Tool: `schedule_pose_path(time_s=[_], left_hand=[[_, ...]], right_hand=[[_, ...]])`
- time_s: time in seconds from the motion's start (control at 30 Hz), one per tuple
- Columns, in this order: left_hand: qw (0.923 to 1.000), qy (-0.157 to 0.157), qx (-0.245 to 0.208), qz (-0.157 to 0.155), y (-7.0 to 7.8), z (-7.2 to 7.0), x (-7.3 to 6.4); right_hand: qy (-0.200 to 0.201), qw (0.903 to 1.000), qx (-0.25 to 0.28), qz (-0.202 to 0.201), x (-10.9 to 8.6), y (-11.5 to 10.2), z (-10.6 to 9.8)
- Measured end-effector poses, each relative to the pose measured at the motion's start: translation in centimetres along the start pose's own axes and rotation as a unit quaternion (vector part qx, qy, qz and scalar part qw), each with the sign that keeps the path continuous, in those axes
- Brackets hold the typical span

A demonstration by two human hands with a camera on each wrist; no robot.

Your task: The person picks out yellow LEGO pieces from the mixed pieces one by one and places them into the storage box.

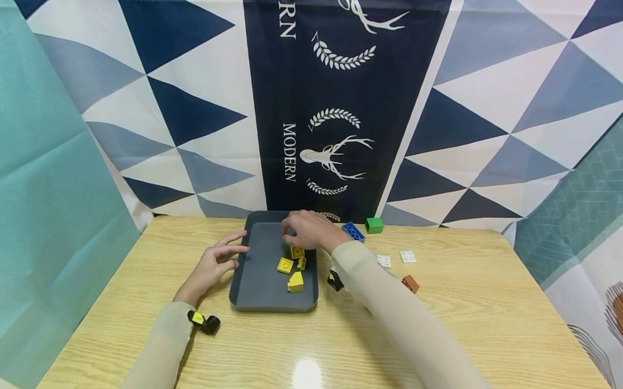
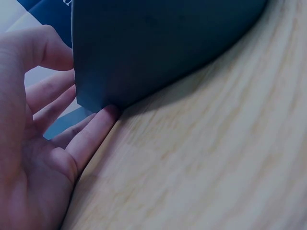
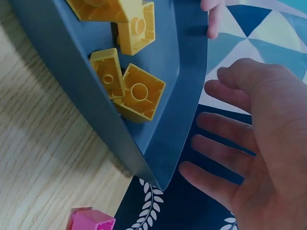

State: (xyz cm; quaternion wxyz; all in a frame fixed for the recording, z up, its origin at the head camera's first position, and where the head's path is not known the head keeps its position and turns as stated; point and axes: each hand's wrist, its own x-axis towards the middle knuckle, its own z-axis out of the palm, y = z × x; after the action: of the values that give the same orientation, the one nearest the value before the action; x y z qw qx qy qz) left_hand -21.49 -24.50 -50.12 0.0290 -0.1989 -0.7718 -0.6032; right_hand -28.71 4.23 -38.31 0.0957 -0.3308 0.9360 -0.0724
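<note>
A dark grey tray [image 1: 260, 285] lies on the wooden table with several yellow toy bricks in it. Among them are a sloped brick [image 1: 296, 282] and a flat square brick [image 1: 284, 266]. In the right wrist view, two yellow bricks lean together near the tray wall, one of them a square brick [image 3: 141, 92]. My left hand [image 1: 211, 269] has its fingers extended, with fingertips against the tray's left side. Over the tray's far right part is my right hand [image 1: 310, 229], fingers loosely bent and apart, holding nothing in the right wrist view.
Right of the tray lie a blue brick [image 1: 353, 232], a green brick [image 1: 374, 225], two white bricks, one of them a small white brick [image 1: 408, 256], and a brown-orange brick [image 1: 411, 283]. A pink brick [image 3: 93, 219] shows beside the tray. A patterned cloth [image 1: 201, 97] hangs behind the table.
</note>
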Motion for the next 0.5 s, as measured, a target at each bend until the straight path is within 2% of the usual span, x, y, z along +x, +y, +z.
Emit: schedule_pose_path(time_s=[0.5], left_hand=[[0.9999, -0.003, -0.011, 0.008, -0.2, 0.1, 0.0]], right_hand=[[0.054, 0.9982, -0.015, -0.022, -2.2, 1.1, 0.7]])
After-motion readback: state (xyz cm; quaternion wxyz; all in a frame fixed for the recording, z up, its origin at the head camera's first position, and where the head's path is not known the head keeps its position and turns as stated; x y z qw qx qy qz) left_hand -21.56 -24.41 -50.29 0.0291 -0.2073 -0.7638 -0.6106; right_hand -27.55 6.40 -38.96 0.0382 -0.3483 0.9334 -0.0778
